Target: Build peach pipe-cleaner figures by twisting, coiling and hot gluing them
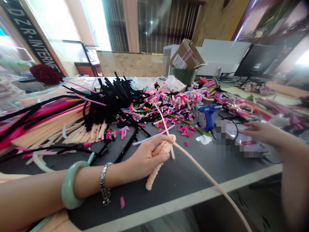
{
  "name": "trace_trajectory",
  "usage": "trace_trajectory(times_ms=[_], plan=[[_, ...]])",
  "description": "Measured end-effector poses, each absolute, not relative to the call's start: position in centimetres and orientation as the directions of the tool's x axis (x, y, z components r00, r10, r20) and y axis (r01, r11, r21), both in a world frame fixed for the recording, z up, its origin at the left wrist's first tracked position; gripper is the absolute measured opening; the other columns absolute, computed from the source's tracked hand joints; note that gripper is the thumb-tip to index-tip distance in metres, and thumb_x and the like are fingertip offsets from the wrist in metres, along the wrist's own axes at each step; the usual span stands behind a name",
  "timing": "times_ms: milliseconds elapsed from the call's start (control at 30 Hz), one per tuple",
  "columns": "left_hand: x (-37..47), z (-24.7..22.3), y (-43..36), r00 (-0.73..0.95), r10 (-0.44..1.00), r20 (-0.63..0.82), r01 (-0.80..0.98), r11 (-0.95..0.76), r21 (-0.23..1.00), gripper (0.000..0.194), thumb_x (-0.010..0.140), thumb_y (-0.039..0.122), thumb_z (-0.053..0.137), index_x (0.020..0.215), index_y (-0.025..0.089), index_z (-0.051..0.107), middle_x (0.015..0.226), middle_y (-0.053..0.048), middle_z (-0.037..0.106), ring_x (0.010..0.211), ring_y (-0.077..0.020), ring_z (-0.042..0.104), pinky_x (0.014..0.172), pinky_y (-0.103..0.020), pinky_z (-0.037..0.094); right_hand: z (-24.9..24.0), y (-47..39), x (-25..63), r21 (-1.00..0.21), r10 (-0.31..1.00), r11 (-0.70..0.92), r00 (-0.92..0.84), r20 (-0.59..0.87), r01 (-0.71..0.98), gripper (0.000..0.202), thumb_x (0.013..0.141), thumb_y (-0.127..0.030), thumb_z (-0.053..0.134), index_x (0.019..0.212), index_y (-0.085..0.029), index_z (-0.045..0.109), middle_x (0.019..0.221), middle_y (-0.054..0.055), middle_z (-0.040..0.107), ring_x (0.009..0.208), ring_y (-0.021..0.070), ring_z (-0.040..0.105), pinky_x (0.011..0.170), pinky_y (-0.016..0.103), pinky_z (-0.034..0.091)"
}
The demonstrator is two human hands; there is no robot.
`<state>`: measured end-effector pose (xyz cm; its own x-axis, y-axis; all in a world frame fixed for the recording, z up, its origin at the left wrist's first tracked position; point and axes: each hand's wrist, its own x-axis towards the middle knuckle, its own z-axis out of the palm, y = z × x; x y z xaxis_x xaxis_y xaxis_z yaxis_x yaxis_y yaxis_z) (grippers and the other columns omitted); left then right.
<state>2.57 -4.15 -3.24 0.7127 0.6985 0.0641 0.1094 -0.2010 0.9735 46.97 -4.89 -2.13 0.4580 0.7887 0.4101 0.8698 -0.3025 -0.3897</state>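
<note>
Head view: peach coil (pixel 166 147) in left hand (pixel 142 161)

Flat dark-grey tabletop (pixel 185 183), heaped at back and left
Bushy black fuzzy stems (pixel 113 93) lie left of short pink fuzzy pieces (pixel 184 130), the blue plastic glue gun (pixel 208 114) right of both; behind, the brown cardboard box (pixel 187 56) tops the round green tub (pixel 183 74). In front, the left hand (pixel 142 158) wraps the ridged beige fuzzy piece (pixel 153 177).
</note>
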Motion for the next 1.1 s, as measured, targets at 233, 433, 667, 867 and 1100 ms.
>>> trace_trajectory(times_ms=[233,433,667,867,1100], plan=[[2.5,-3.4,-4.1,0.720,0.691,0.060,0.104,-0.193,0.976,0.028,0.088,0.022,0.051,0.116,0.024,0.049,0.073,0.004,0.050,0.061,-0.0075,0.052,0.057,-0.019,0.044,-1.4,-4.5,46.3,-0.499,0.859,-0.420,0.510,0.050,0.758,0.050,0.059,-0.045,0.077,0.093,-0.010,0.066,0.095,0.026,0.070,0.060,0.0229,0.067,0.053,0.032,0.047],[2.5,-3.4,-4.1,0.715,0.696,0.060,0.113,-0.201,0.973,0.028,0.087,0.022,0.051,0.115,0.023,0.049,0.073,0.003,0.051,0.062,-0.0084,0.052,0.057,-0.019,0.044,-1.4,-4.1,45.6,-0.511,0.867,-0.405,0.496,0.047,0.758,0.044,0.061,-0.041,0.076,0.092,-0.012,0.066,0.094,0.024,0.070,0.059,0.0221,0.066,0.050,0.031,0.045],[2.6,-3.3,-4.1,0.716,0.696,0.062,0.115,-0.205,0.972,0.027,0.087,0.022,0.051,0.114,0.023,0.050,0.073,0.004,0.052,0.061,-0.0077,0.052,0.058,-0.019,0.044,-0.5,-4.3,45.0,-0.402,0.870,-0.372,0.466,0.164,0.836,0.035,0.062,-0.044,0.073,0.082,-0.015,0.072,0.088,0.015,0.071,0.063,0.0200,0.062,0.059,0.034,0.043],[2.6,-3.2,-4.1,0.714,0.698,0.059,0.111,-0.197,0.974,0.028,0.087,0.022,0.051,0.114,0.023,0.050,0.073,0.004,0.052,0.061,-0.0080,0.051,0.057,-0.019,0.043,0.2,-4.0,44.5,-0.334,0.900,-0.349,0.412,0.140,0.876,0.032,0.061,-0.047,0.074,0.069,-0.017,0.077,0.072,0.010,0.071,0.061,0.0196,0.060,0.062,0.035,0.041],[2.5,-3.3,-4.0,0.714,0.696,0.077,0.132,-0.241,0.962,0.029,0.086,0.020,0.051,0.115,0.023,0.050,0.075,0.003,0.053,0.063,-0.0090,0.053,0.059,-0.020,0.043,1.6,-2.4,42.3,-0.308,0.929,-0.337,0.368,0.045,0.890,0.019,0.068,-0.030,0.069,0.065,-0.013,0.075,0.063,0.006,0.069,0.060,0.0161,0.062,0.062,0.031,0.042]])
